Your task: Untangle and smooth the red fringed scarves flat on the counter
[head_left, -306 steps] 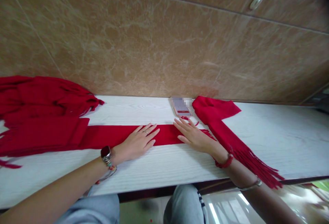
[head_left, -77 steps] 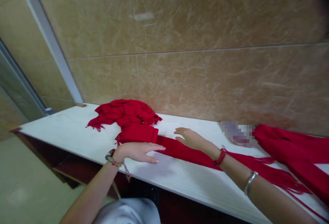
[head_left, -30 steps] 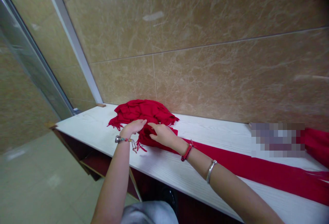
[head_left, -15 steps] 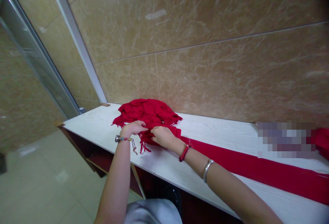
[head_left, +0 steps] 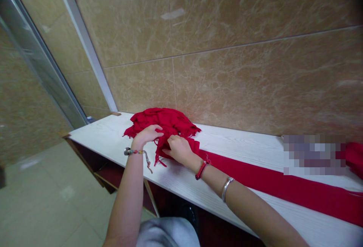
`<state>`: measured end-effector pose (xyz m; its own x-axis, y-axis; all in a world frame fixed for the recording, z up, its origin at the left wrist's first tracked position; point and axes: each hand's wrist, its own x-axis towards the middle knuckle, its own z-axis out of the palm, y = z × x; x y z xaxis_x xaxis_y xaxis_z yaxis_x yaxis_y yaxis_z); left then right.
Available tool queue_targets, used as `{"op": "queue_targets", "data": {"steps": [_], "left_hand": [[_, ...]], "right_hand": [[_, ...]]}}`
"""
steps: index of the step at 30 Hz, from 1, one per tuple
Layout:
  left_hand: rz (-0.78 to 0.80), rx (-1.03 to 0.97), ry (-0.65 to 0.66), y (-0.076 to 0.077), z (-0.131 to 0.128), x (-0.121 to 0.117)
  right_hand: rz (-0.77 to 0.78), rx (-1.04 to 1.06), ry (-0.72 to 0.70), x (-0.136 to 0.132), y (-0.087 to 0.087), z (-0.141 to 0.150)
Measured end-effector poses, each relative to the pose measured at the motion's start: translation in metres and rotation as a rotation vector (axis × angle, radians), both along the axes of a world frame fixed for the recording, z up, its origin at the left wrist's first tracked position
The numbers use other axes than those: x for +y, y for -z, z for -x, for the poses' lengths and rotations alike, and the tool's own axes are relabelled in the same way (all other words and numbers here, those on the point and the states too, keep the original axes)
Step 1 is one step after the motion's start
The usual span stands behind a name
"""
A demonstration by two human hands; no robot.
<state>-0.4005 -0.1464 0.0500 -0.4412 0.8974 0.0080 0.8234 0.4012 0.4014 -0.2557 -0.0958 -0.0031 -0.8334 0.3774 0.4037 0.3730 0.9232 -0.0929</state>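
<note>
A long red scarf [head_left: 272, 180] lies stretched along the white counter, its left end folded and bunched under my hands. Loose fringe [head_left: 159, 160] hangs from that end toward the counter's front edge. My left hand [head_left: 148, 134], wearing a beaded bracelet, pinches cloth at the fringed end, where the pile meets it. Just to its right, my right hand [head_left: 180, 149] has its fingers curled closed on the folded part; the fingertips are partly hidden in the cloth. Behind both hands rests a crumpled heap of red fringed cloth [head_left: 161, 118] against the wall.
The white counter [head_left: 241, 139] runs along a tan tiled wall [head_left: 241, 76], with open shelves [head_left: 110, 175] below. More red cloth [head_left: 354, 158] and a blurred-out patch are at the far right. A metal-framed glass panel [head_left: 42, 58] stands left.
My left hand has moved slightly up and away toward the heap. My right hand has shifted a little up on the folded cloth. The stretched scarf lies as before.
</note>
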Motion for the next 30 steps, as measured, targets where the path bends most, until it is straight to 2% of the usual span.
{"op": "queue_targets", "data": {"steps": [5,8,10,12,15,20,23,26,30], "left_hand": [[0.252,-0.03,-0.032,0.008,0.005,-0.005],[0.391,-0.099,0.026,0.011,0.006,-0.008],[0.401,-0.066,0.07,0.011,0.005,-0.009],[0.375,0.002,0.093,0.01,0.003,-0.007],[0.355,0.052,0.058,0.008,0.0,-0.005],[0.27,0.067,0.01,0.004,0.001,-0.008],[0.141,0.025,0.035,-0.001,-0.003,-0.01],[-0.064,-0.099,0.079,-0.004,-0.017,-0.008],[-0.224,-0.244,0.129,-0.003,-0.04,0.004]], "right_hand": [[-0.011,-0.063,-0.011,-0.004,0.004,0.004],[-0.011,-0.078,-0.026,-0.003,0.007,0.008],[-0.021,-0.085,-0.039,-0.001,0.008,0.01],[-0.03,-0.089,-0.042,0.001,0.01,0.011],[-0.02,-0.078,-0.026,0.002,0.011,0.011],[0.163,0.092,0.042,0.006,0.008,0.006],[0.281,0.273,0.078,0.016,0.004,-0.001],[0.343,0.432,0.133,0.027,0.002,-0.012],[0.399,0.486,0.066,0.033,0.002,-0.027]]}}
